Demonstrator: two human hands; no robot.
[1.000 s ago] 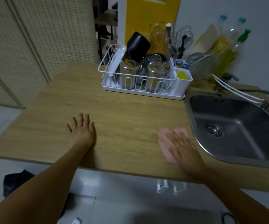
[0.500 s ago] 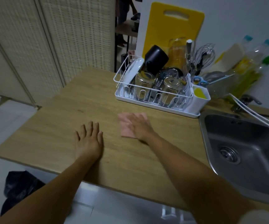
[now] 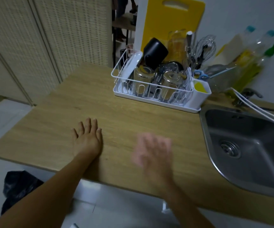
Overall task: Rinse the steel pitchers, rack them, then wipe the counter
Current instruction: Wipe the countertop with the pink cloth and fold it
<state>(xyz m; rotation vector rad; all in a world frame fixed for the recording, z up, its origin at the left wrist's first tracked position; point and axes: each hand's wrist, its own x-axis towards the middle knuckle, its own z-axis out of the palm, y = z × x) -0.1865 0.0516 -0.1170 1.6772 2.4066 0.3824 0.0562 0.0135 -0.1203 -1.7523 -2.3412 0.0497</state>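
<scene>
L hand (image 3: 87, 139) is laid flat on the wooden counter (image 3: 54, 125), palm down, fingers straight and slightly spread, nothing held. R hand (image 3: 154, 153) is motion-blurred; fingers appear extended over a pink cloth (image 3: 137, 155), pressed onto the counter near the front edge, left of the sink (image 3: 248, 145). Whether the cloth is gripped can't be told thru the blur. Steel pitchers (image 3: 170, 79) are seen racked upside down in the white dish rack (image 3: 126, 94) at the far side w/ a black cup (image 3: 155, 52). A yellow cutting board (image 3: 174, 22) is propped behind the rack.
</scene>
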